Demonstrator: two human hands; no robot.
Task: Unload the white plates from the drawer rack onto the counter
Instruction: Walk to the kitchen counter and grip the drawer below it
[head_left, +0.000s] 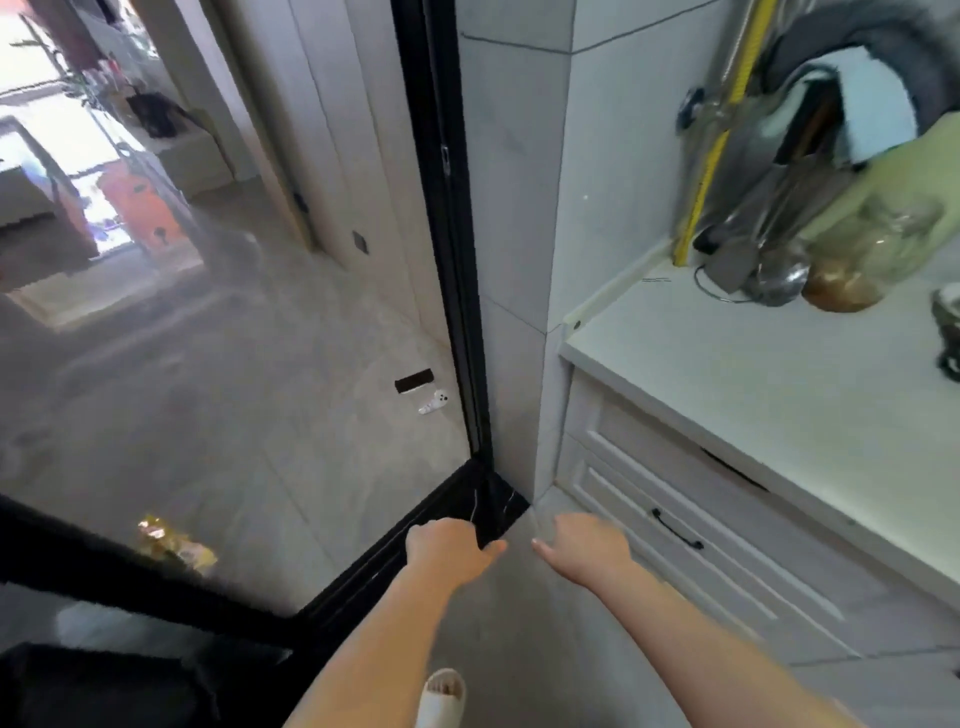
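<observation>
left hand (451, 552): empty, fingers loosely curled, thumb out to the right; hangs over the floor beside the black door track
right hand (584, 545): empty, fingers apart and relaxed, pointing left; hangs over the floor just in front of the drawer
hands: near each other, not touching; both forearms bare, reaching forward and down
plates: none visible; cannot tell where
drawer (691, 525): white panelled front under the counter, low right; appears closed
handle (677, 530): black bar on the drawer front, just right of right hand, untouched
counter (753, 374): white top, right side, near part bare
jar (878, 244): clear glass, lying tilted at the back of the counter, blurred
utensils (769, 249): metal ladle and tools bunched beside the jar, against the wall
pipe (719, 145): yellow, running up the wall behind the utensils
door (234, 364): glass panel with black frame, left; room beyond seen through it, reflections on glass
floor (519, 623): grey tile
slipper (441, 696): white, open-toe, foot in it, bottom centre between the forearms
wall (514, 208): light tiled corner between door and counter
</observation>
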